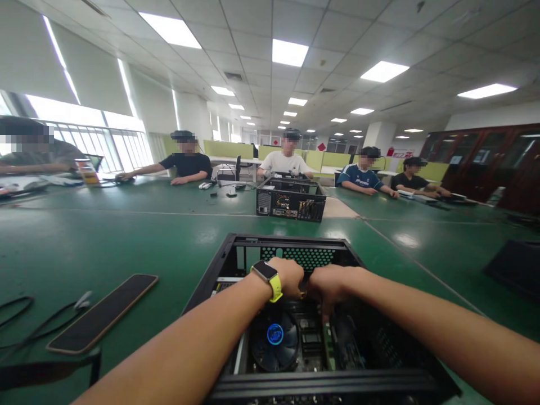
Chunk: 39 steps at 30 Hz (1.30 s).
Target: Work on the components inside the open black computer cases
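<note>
An open black computer case [363,379] lies on the table right in front of me, and both my hands reach inside it. My left hand [289,277], with a yellow-strapped watch [266,272] on the wrist, is closed near the far inner part of the case. Close beside it, my right hand [331,284] has bent fingers, some pointing down towards a narrow green circuit board [329,343]. What the fingertips hold is hidden by the hands. Below my left hand sits a round cooling fan [275,334] with a blue label.
A dark phone-like slab [105,312] and black cables [37,329] lie to the left on the green table [177,247]. Across stands a second open computer case [291,199] before a person in a white shirt [284,162]. Several other people sit around the table. A dark object [514,273] lies far right.
</note>
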Available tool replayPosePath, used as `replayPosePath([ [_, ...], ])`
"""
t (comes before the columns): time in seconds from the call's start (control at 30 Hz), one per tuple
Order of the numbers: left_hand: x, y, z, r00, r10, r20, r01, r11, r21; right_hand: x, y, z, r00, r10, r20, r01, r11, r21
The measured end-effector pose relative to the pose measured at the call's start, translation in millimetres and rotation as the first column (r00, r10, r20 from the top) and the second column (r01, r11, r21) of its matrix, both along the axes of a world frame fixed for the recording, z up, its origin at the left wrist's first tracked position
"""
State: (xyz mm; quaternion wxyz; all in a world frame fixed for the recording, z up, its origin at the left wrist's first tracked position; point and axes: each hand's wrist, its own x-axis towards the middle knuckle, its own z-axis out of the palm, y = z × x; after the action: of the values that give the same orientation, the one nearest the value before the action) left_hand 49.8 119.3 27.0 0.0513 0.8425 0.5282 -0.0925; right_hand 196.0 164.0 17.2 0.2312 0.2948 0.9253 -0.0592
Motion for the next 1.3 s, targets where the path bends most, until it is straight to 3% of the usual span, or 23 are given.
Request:
replayPosePath([
  [0.07, -9.9, 4.4, 0.7, 0.997, -0.016, 0.076, 0.025, 0.993, -0.118, 2.5, 12.5, 23.0, 0.993, -0.008, -0.121, 0.009, 1.0, 0.004],
  [0.17, -22.1, 13.2, 3.6, 0.939, -0.043, 0.341, 0.134, 0.959, -0.249, 4.3, 22.1, 53.7, 0.925, -0.026, -0.38, 0.044, 0.998, 0.039],
  [0.23, -26.1, 17.9, 2.2, 0.9, -0.037, 0.434, 0.168, 0.949, -0.266, 6.3, 21.0, 60.5, 0.867, -0.102, -0.487, 0.083, 0.995, -0.06],
  [0.37, -25.5, 21.0, -5.9, 0.915, -0.044, 0.401, 0.17, 0.943, -0.285, 12.4, 13.0, 42.5, 0.769, -0.337, -0.544, 0.147, 0.92, -0.363],
  [0.47, -25.0, 21.6, -9.6, 0.935, -0.042, 0.353, 0.155, 0.941, -0.3, 15.8, 10.2, 24.2, 0.691, -0.448, -0.567, 0.186, 0.869, -0.459],
  [0.57, -26.1, 23.6, -10.9, 0.962, 0.0, 0.273, 0.07, 0.966, -0.25, 14.4, 8.6, 13.1, 0.775, -0.402, -0.488, 0.255, 0.905, -0.34],
  [0.67, -23.7, 25.3, -14.4, 0.99, 0.036, 0.139, -0.013, 0.986, -0.165, 5.1, 4.6, 3.3, 0.919, -0.22, -0.328, 0.227, 0.974, -0.019],
  [0.77, -18.1, 23.6, -21.4, 0.998, 0.063, 0.002, -0.063, 0.991, -0.121, -9.4, -2.5, -10.8, 0.979, -0.112, -0.168, 0.147, 0.966, 0.213],
  [0.97, -10.7, 15.9, -26.9, 0.983, 0.084, -0.163, -0.099, 0.991, -0.089, -24.7, -13.5, -29.5, 0.998, -0.057, -0.002, 0.056, 0.972, 0.229],
  [1.07, -8.1, 14.0, -13.9, 0.983, 0.064, -0.171, -0.076, 0.995, -0.065, -21.0, -14.6, -17.9, 0.994, -0.104, -0.027, 0.108, 0.969, 0.223],
  [1.17, -6.1, 3.1, 15.8, 0.99, 0.033, -0.139, -0.037, 0.999, -0.023, -8.7, -27.7, 9.7, 0.967, -0.135, -0.218, 0.173, 0.97, 0.168],
  [1.3, -6.9, -50.8, 54.3, 0.989, -0.123, 0.08, 0.109, 0.981, 0.159, 29.0, -84.1, 41.8, 0.797, -0.168, -0.58, 0.16, 0.985, -0.065],
])
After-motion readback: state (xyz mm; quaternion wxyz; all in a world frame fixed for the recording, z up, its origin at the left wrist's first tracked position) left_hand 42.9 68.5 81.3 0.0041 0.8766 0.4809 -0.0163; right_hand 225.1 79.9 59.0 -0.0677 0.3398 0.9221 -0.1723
